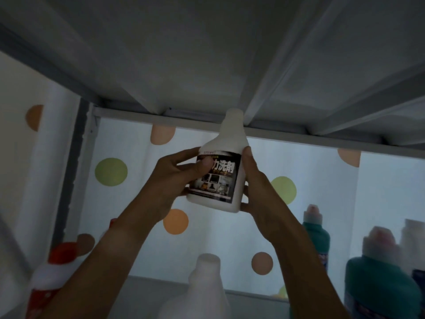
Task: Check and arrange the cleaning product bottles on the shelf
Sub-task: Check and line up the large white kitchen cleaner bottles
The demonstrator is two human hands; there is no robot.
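A white bottle with a black label (226,143) is held up in the air inside the shelf bay, nearly upright and leaning slightly right, its label facing me. My left hand (174,178) grips its left side, thumb lying across the label. My right hand (255,192) grips its right side and supports the lower right corner. Its cap end reaches close to the underside of the shelf above (207,65).
On the shelf below stand a second white bottle (202,286) at centre, a red-capped bottle (57,261) at left, and green bottles (316,236) (377,279) at right. A dotted translucent sheet (138,203) backs the bay. A metal upright (76,157) stands at left.
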